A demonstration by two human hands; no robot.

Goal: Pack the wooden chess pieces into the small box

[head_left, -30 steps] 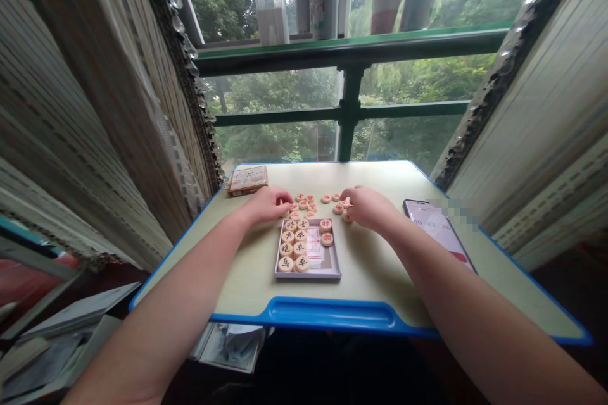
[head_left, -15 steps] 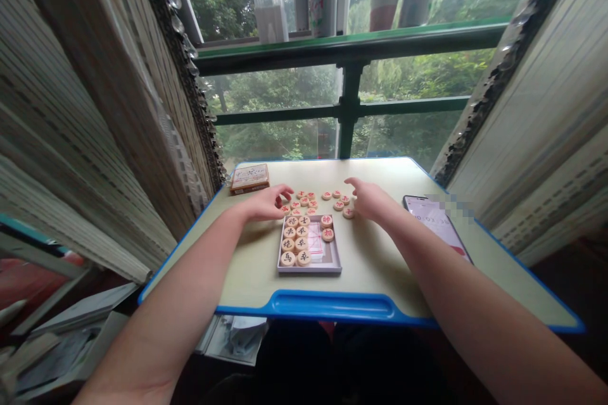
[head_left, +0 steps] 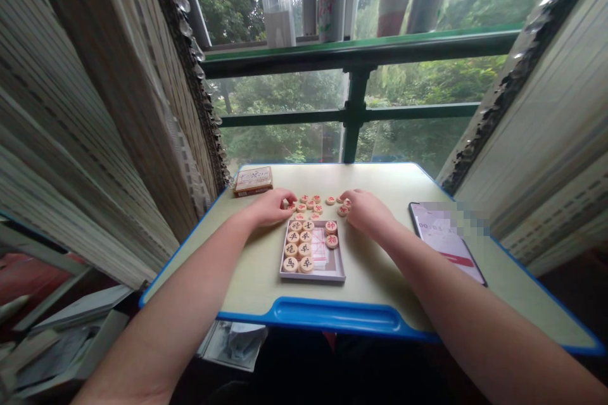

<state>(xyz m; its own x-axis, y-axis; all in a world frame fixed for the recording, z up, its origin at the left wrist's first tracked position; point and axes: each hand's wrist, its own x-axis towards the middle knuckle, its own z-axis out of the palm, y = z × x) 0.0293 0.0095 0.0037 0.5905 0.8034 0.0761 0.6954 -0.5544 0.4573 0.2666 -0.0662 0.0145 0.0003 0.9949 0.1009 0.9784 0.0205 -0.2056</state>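
A shallow grey box [head_left: 332, 269] lies in the middle of a pale table with a blue rim [head_left: 327, 316]. Several round wooden chess pieces [head_left: 299, 247] with black and red characters fill its left side. More loose pieces [head_left: 316, 201] lie scattered just beyond the box. My left hand [head_left: 270, 205] rests on the table with its fingertips curled down onto pieces at the left of the scatter. My right hand [head_left: 363, 209] lies at the right of the scatter, fingers bent over pieces there. What each hand holds is hidden by the fingers.
A small printed box lid [head_left: 253, 180] lies at the far left of the table. A phone [head_left: 446, 237] with a lit screen lies at the right. Cans and cups [head_left: 331, 9] stand on the window rail. Woven blinds hang on both sides. Papers lie below at the left.
Both hands had lifted slightly with fingers stretched half a second ago; now they have come back down onto the loose pieces with fingers curled. The view has shifted a little.
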